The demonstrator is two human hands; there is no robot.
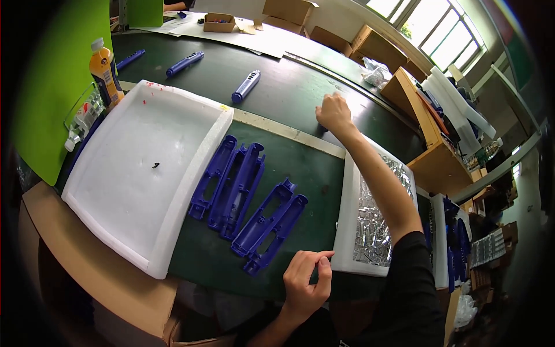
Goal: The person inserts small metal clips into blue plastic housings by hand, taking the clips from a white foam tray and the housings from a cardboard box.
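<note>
My right hand (334, 113) reaches out over the dark belt, its fingers closed. Just beneath it shows the end of a dark blue plastic housing (322, 128), mostly hidden by the hand. Close to the front edge, my left hand (306, 283) is held with curled fingers, thumb close to the index finger; whatever may be between them cannot be made out. Several open blue half shells (237, 191) lie side by side on the green table, left of my hands. Under my right forearm a white foam tray (347, 231) holds many small shiny metal parts (373, 234).
A large white foam tray (127, 168) with a small black piece (155, 166) stands at left. Farther off, blue housings (246, 87) lie spaced along the belt (277, 69). An orange-labelled bottle (105, 69) stands by the green partition (63, 87). Cardboard boxes (289, 14) line the back.
</note>
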